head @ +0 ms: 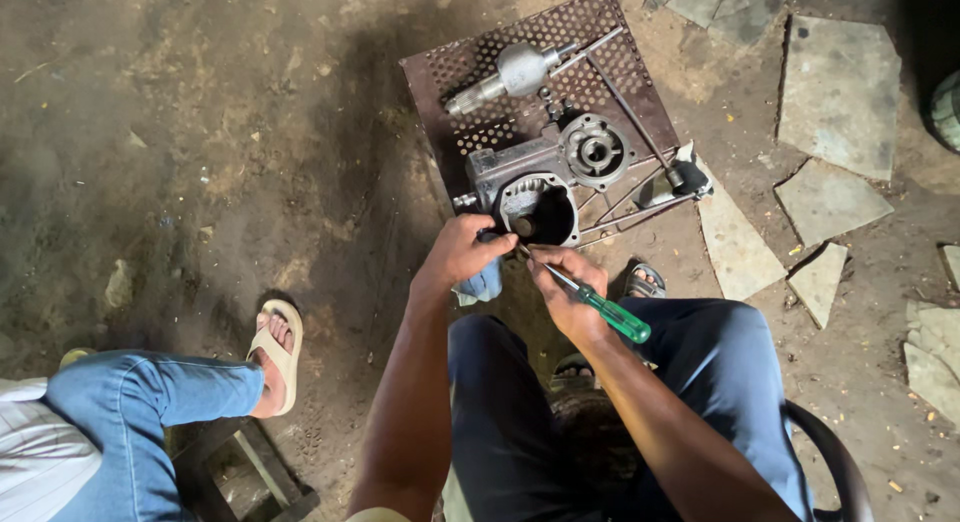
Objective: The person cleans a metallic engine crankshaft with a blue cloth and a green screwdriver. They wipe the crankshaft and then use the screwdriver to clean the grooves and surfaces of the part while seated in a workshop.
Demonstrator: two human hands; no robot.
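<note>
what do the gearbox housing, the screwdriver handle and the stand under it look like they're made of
Gearbox housing: probably cast metal, dull grey with a rough matte surface. Screwdriver handle, held in the right hand: likely translucent green plastic, glossy. Stand: looks like perforated sheet metal, brown as if rusted.

Dirt floor point(200, 132) — stone slabs point(838, 92), sandalled foot point(275, 352)
</note>
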